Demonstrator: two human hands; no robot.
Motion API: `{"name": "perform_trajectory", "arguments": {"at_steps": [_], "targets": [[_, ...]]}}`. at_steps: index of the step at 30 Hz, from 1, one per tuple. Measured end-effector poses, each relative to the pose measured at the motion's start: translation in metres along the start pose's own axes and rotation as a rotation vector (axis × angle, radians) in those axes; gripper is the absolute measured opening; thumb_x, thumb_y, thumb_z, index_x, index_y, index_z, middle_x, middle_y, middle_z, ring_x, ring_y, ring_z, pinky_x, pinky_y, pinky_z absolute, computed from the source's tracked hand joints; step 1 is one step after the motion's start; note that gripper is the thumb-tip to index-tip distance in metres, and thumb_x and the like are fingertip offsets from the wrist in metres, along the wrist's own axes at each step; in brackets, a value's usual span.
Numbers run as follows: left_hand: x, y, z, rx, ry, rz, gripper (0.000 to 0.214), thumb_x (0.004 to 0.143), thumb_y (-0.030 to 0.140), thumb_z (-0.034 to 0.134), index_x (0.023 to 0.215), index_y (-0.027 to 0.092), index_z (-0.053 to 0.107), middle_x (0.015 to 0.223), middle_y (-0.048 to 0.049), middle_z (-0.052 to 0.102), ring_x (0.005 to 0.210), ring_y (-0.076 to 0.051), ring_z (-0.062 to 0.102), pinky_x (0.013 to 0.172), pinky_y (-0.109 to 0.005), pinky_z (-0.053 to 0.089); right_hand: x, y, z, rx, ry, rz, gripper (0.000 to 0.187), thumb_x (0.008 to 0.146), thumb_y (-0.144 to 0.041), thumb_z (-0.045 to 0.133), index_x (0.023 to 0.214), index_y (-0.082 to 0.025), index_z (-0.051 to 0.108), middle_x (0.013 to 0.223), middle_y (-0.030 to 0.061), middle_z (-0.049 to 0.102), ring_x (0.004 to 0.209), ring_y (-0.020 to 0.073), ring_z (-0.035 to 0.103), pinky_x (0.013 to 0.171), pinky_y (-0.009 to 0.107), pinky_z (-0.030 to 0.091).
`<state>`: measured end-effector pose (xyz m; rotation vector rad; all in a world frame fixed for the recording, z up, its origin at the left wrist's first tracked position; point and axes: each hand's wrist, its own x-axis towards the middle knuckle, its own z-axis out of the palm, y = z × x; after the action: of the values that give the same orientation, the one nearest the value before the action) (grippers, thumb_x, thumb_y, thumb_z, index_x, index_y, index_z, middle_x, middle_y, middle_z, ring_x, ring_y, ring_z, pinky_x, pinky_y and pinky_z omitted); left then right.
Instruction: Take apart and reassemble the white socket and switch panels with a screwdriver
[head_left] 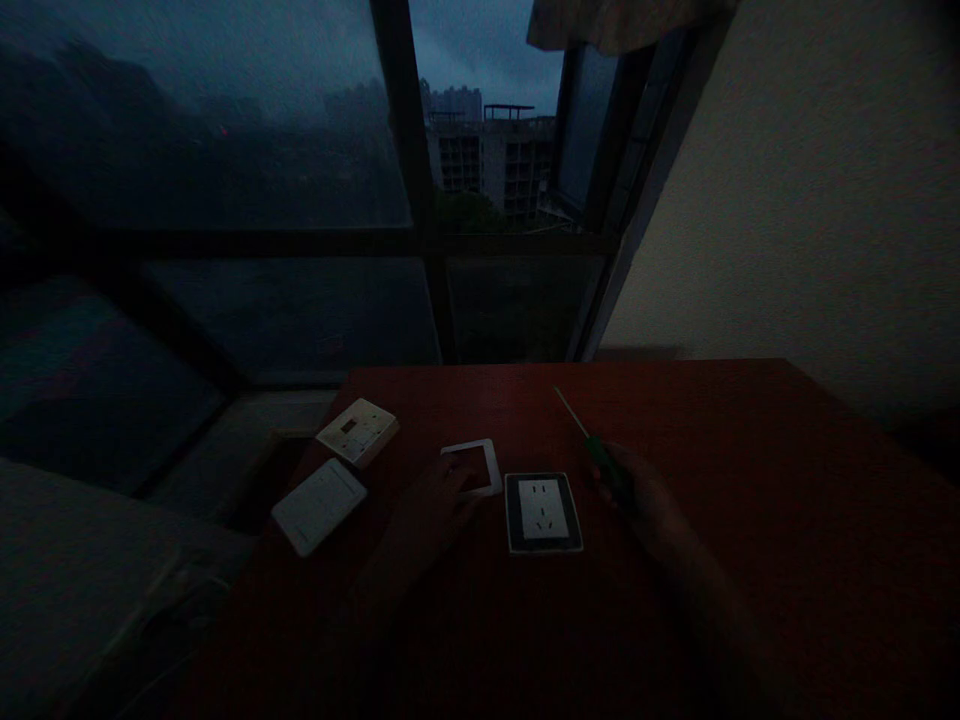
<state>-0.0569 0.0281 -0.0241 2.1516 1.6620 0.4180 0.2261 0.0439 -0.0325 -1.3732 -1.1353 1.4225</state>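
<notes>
On the dark red table, a white square frame [493, 468] with an open middle lies flat, or nearly so. My left hand [431, 505] grips it at its left and lower edges, with the fingers covering part of it; the gloom blurs their detail. A wall socket [544, 510] with a white face and dark surround rests face up between my hands. My right hand [641, 495] is closed around the green handle of a screwdriver [574, 412]. Its thin metal shaft points up and to the left, past the socket's far side.
To the left lie a white cover plate [319, 507] and a thicker pale box [358, 432] with a small rectangular opening, near the left edge of the table [750, 430]. Behind the table stands a dark-framed window [427, 240]. A pale wall [810, 200] rises at the right. The light is very dim.
</notes>
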Motion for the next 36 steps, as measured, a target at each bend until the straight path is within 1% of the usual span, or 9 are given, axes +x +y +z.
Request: {"name": "perform_trajectory", "arguments": {"at_steps": [2, 5, 12, 16, 19, 24, 28, 32, 36], "targets": [[0.0, -0.001, 0.001, 0.057, -0.04, -0.001, 0.017, 0.089, 0.023, 0.053, 0.103, 0.021, 0.061, 0.109, -0.0062, 0.058, 0.099, -0.022, 0.057, 0.085, -0.034, 0.047, 0.001, 0.004, 0.002, -0.002, 0.002, 0.007, 0.031, 0.085, -0.049, 0.047, 0.08, -0.02, 0.055, 0.061, -0.0025, 0.051, 0.049, 0.0104, 0.044, 0.044, 0.021, 0.033], [0.001, -0.002, 0.004, 0.084, -0.052, 0.014, 0.015, 0.093, 0.02, 0.046, 0.095, 0.02, 0.06, 0.099, -0.0055, 0.06, 0.091, -0.021, 0.058, 0.081, -0.034, 0.047, 0.001, 0.009, 0.003, -0.001, 0.009, 0.025, 0.028, 0.078, -0.047, 0.06, 0.077, -0.02, 0.056, 0.059, -0.0045, 0.048, 0.049, 0.009, 0.042, 0.044, 0.02, 0.03], [-0.001, 0.008, 0.003, 0.026, 0.132, 0.055, 0.019, 0.095, 0.019, 0.039, 0.094, 0.023, 0.057, 0.096, -0.0028, 0.061, 0.092, -0.019, 0.059, 0.083, -0.034, 0.049, -0.007, 0.009, 0.011, 0.03, 0.03, 0.023, 0.025, 0.079, -0.045, 0.059, 0.085, -0.022, 0.056, 0.071, -0.0028, 0.056, 0.055, 0.0105, 0.049, 0.049, 0.021, 0.036], [-0.011, 0.034, 0.008, -0.006, 0.186, 0.233, 0.014, 0.095, 0.022, 0.044, 0.1, 0.022, 0.057, 0.101, -0.0042, 0.06, 0.096, -0.02, 0.057, 0.085, -0.036, 0.048, -0.015, 0.005, 0.015, -0.048, -0.015, 0.012, 0.025, 0.081, -0.046, 0.058, 0.08, -0.021, 0.055, 0.064, -0.0033, 0.053, 0.052, 0.0101, 0.046, 0.046, 0.021, 0.033], [-0.018, 0.053, 0.015, 0.043, 0.132, 0.376, 0.011, 0.091, 0.02, 0.051, 0.099, 0.021, 0.058, 0.102, -0.0053, 0.061, 0.093, -0.022, 0.056, 0.081, -0.038, 0.048, -0.018, 0.003, 0.018, -0.138, -0.027, -0.015, 0.034, 0.081, -0.053, 0.054, 0.075, -0.02, 0.056, 0.063, -0.0025, 0.054, 0.051, 0.0108, 0.047, 0.047, 0.022, 0.035], [-0.023, 0.06, 0.025, 0.05, 0.066, 0.449, 0.011, 0.088, 0.02, 0.058, 0.098, 0.02, 0.06, 0.095, -0.0045, 0.063, 0.087, -0.022, 0.056, 0.076, -0.037, 0.048, -0.017, 0.003, 0.022, -0.289, -0.062, -0.073, 0.034, 0.079, -0.052, 0.058, 0.085, -0.019, 0.063, 0.078, 0.0023, 0.065, 0.071, 0.0175, 0.059, 0.063, 0.026, 0.045], [-0.021, 0.049, 0.024, -0.009, 0.102, 0.42, 0.019, 0.086, 0.026, 0.061, 0.105, 0.022, 0.06, 0.104, -0.0062, 0.062, 0.095, -0.024, 0.056, 0.081, -0.038, 0.049, -0.017, 0.002, 0.022, -0.374, -0.049, -0.053, 0.029, 0.076, -0.045, 0.061, 0.088, -0.019, 0.063, 0.08, 0.0025, 0.066, 0.073, 0.0186, 0.061, 0.063, 0.027, 0.046], [-0.018, 0.035, 0.017, -0.094, 0.164, 0.229, 0.039, 0.083, 0.029, 0.063, 0.12, 0.023, 0.055, 0.125, -0.0092, 0.053, 0.115, -0.028, 0.05, 0.096, -0.044, 0.045, -0.02, -0.003, 0.022, -0.343, -0.085, -0.021, 0.026, 0.075, -0.042, 0.061, 0.086, -0.019, 0.063, 0.078, 0.0022, 0.067, 0.07, 0.0178, 0.06, 0.059, 0.026, 0.046], [-0.018, 0.026, 0.016, -0.242, 0.079, 0.075, 0.064, 0.08, 0.039, 0.065, 0.137, 0.025, 0.041, 0.142, -0.01, 0.04, 0.13, -0.031, 0.039, 0.105, -0.048, 0.038, -0.022, -0.006, 0.021, -0.344, -0.085, -0.023, 0.024, 0.077, -0.042, 0.06, 0.085, -0.02, 0.062, 0.079, 0.0017, 0.067, 0.072, 0.0174, 0.061, 0.062, 0.026, 0.046]]}}
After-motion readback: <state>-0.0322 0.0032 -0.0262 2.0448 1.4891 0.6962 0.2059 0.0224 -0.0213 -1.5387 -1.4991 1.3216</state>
